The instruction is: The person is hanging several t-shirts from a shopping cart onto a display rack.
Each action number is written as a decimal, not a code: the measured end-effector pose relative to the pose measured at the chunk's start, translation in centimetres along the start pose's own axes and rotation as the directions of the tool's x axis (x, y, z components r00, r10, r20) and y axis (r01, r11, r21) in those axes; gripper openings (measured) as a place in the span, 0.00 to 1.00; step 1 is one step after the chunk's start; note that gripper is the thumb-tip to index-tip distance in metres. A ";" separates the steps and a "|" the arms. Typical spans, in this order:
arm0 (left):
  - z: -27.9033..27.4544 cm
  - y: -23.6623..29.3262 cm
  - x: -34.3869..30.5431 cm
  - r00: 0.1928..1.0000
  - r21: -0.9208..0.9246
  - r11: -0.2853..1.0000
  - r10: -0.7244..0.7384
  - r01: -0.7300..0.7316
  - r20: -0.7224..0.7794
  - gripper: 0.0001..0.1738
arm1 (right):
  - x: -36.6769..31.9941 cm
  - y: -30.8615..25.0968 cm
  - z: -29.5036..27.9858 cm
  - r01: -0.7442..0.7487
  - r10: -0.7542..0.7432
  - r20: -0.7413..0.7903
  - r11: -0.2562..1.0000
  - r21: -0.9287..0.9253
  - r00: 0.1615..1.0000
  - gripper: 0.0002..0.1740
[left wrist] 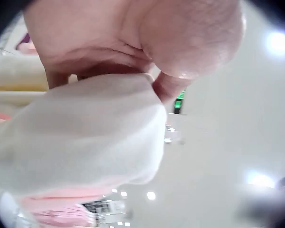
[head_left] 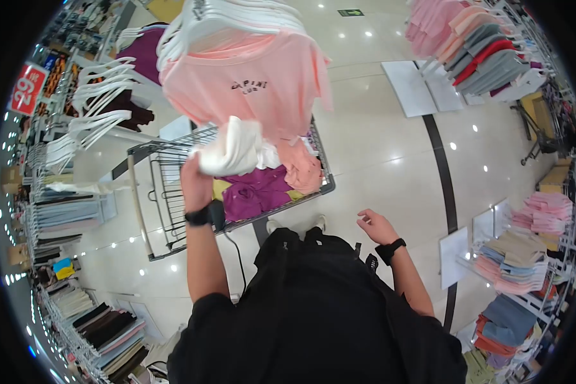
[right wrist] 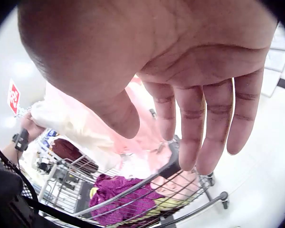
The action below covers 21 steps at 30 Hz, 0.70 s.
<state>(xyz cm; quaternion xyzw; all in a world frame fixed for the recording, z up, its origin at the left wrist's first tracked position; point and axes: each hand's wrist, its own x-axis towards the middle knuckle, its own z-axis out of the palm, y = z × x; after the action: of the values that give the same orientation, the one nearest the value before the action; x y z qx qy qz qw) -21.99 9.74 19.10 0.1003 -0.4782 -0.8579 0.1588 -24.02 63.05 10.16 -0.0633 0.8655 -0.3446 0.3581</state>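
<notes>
White garment (head_left: 233,148): bunching up in the left hand (head_left: 197,182), above the cart (head_left: 331,184). Thumb and fingers of that hand are clamping on its edge; the cloth is extending to the hand's right, its outline blurring slightly in the head view.

Right hand (head_left: 377,228) is hovering well apart from the garment, with the cart lying to its left. Its thumb is standing off from the 4 fingers, which are extending with narrow gaps, as the right wrist view is showing. 1 black band (head_left: 390,251) is circling the right wrist; 1 watch (head_left: 198,217) is circling the left.

Purple garment (head_left: 253,197) is lying in the cart, below and right of the left hand. Peach garment (head_left: 303,169) is lying farther right of that hand. Pink shirt (head_left: 243,70) is hanging beyond the left hand, on white hangers (head_left: 237,19). Red sign (head_left: 29,89), reading 29, is showing farther out to the left hand's left.
</notes>
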 end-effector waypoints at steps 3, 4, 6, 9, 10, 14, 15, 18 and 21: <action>4.0 10.7 -7.6 0.971 0.019 0.978 0.210 -0.209 -0.116 0.42 | 3.5 -4.5 1.3 0.176 -0.187 0.118 0.979 0.098 0.975 0.21; 2.7 12.7 -10.0 0.975 -0.072 0.972 0.220 -0.222 -0.039 0.47 | 5.0 -5.9 2.2 0.208 -0.218 0.129 0.974 0.092 0.967 0.21; 6.0 13.1 -13.3 0.955 -0.298 0.919 0.289 -0.257 0.067 0.38 | 7.9 -8.7 4.5 0.286 -0.370 0.296 0.913 0.290 0.880 0.23; 7.4 10.7 -16.0 0.993 -0.118 0.987 0.111 -0.106 0.038 0.37 | 7.3 -18.0 5.7 0.183 -0.427 0.427 0.845 0.503 0.797 0.25; 7.4 9.7 -16.7 1.000 -0.041 0.999 0.003 -0.002 0.014 0.36 | 7.0 -20.6 6.5 0.195 -0.436 0.428 0.845 0.498 0.792 0.25; 6.6 5.4 -18.4 0.885 0.170 0.870 -0.440 0.462 -0.155 0.36 | 4.9 -28.6 9.9 -0.198 -0.543 0.407 0.403 0.894 0.735 0.26; 6.4 4.5 -18.3 0.891 0.209 0.868 -0.449 0.451 -0.060 0.36 | 4.8 -29.9 10.6 -0.159 -0.531 0.297 0.290 0.944 0.794 0.25; 3.4 4.4 -18.1 0.875 0.434 0.829 -0.457 0.353 0.159 0.34 | 8.1 -29.8 14.2 -0.287 -0.370 0.387 0.297 0.911 0.845 0.21; -2.0 6.5 -18.1 0.847 0.745 0.636 -0.495 0.200 0.195 0.31 | 6.4 -32.6 14.5 -0.161 -0.394 0.282 0.312 0.936 0.875 0.23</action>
<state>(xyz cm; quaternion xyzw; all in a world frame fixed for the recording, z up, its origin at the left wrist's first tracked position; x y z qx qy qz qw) -3.35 11.65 23.94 0.0760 -0.7583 -0.6275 -0.1595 -23.54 28.14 20.07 0.0119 0.3791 -0.7820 0.4946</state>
